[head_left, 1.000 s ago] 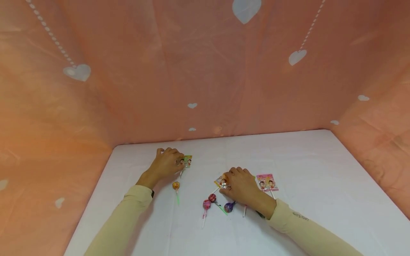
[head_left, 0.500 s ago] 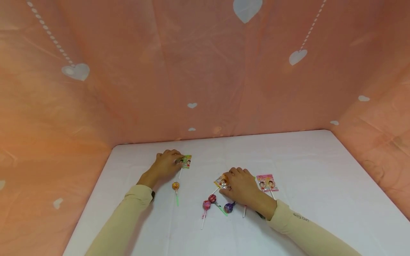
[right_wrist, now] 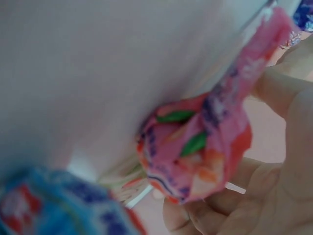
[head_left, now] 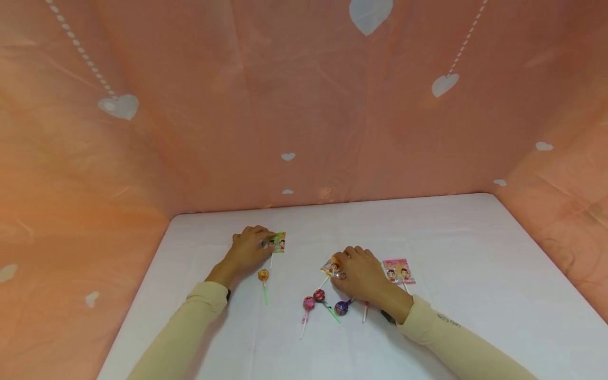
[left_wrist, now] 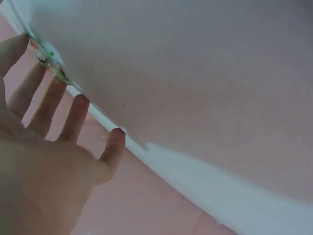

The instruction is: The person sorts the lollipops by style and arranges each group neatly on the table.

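Yellow-wrapped lollipop [head_left: 331, 267] (flat, shiny)

Wrapped lollipops, two formats: three flat-packet, four round in full view.
Clock taken from the middle of the spread, head view. Flat: one green packet [head_left: 282, 244] at 10, one orange packet [head_left: 329, 266] at 12, one pink packet [head_left: 398, 272] at 3. Round: one orange ball [head_left: 263, 274] at 9, one pink ball [head_left: 309, 303] at 8, one red ball [head_left: 319, 295] at 7, one purple ball [head_left: 341, 308] at 5. Partly hidden: one white stick [head_left: 365, 313] at 4. Right wrist view: one blue-wrapped lollipop [right_wrist: 68, 205]. Hands: two, left hand [head_left: 252, 246] at 10, right hand [head_left: 363, 273] at 2.
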Tool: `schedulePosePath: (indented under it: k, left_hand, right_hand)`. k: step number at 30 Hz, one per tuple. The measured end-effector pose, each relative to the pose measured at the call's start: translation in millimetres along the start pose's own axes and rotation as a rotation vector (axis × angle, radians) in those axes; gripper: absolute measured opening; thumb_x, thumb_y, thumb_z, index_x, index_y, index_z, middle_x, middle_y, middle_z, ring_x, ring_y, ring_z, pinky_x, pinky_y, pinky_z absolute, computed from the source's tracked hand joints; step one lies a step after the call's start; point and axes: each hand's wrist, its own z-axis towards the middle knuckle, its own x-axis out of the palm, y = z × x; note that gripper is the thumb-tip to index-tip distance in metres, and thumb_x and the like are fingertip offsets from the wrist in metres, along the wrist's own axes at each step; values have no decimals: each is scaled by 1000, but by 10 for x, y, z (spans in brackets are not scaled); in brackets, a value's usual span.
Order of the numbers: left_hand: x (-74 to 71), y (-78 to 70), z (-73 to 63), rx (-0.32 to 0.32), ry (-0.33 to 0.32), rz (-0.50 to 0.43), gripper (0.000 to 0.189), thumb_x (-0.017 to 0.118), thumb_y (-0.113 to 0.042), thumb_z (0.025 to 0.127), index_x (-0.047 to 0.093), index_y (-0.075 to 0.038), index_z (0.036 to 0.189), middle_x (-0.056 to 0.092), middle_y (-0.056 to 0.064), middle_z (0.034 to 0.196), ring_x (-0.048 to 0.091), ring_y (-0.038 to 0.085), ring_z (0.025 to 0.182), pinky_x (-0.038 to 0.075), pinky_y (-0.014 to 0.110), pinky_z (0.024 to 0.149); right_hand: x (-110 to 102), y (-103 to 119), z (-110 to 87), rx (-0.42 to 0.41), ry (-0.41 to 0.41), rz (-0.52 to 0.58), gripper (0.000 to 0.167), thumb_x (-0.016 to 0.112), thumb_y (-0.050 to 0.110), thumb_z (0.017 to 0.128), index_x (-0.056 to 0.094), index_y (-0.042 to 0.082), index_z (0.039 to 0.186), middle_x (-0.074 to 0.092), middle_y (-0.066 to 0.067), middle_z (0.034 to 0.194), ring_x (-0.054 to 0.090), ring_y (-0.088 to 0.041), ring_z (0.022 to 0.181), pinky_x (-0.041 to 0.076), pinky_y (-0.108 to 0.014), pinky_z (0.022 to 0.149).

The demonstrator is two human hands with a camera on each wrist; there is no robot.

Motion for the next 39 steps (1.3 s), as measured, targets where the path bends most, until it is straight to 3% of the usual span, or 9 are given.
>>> schedulePosePath:
  k: [6,12,23,33,39]
  left_hand:
    - [20,0,10,2,-38,-35,40,64,-33,94,66,-18,131,60,4,134,47,29,131,29,57,101]
    - [12,-28,34,7,-64,-36,40,65,-34,91,68,-18,129,62,4,132,49,29,129,31,57,99]
    - [-11,-26,25,-13,-45,-16,42,66,-38,93,67,-18,130,61,4,134,47,29,131,30,58,99]
    - [39,26,2,-15,-29,-27,41,67,-36,92,67,-19,130,60,5,134,48,31,127,30,56,98]
    - [55,46,10,-30,-43,-52,41,71,-34,90,69,-19,128,62,4,133,49,30,125,30,57,100]
  right_hand:
    - [-8,-47,43,-5,1,1,55,72,41,84,65,8,127,66,-12,119,60,-30,113,47,-47,101]
    - [-45,-99,93,-30,25,80,55,73,32,85,61,5,132,63,-13,129,57,-32,120,45,-49,105]
    - [-45,-133,152,-6,81,134,62,78,40,83,62,5,131,60,-13,127,53,-32,121,42,-49,107]
    - [-67,-121,150,-31,65,29,55,74,39,78,69,6,121,67,-11,117,59,-30,109,49,-50,95]
    - [-69,-145,155,-80,-1,3,52,75,40,75,72,6,114,71,-11,111,64,-29,103,52,-48,89]
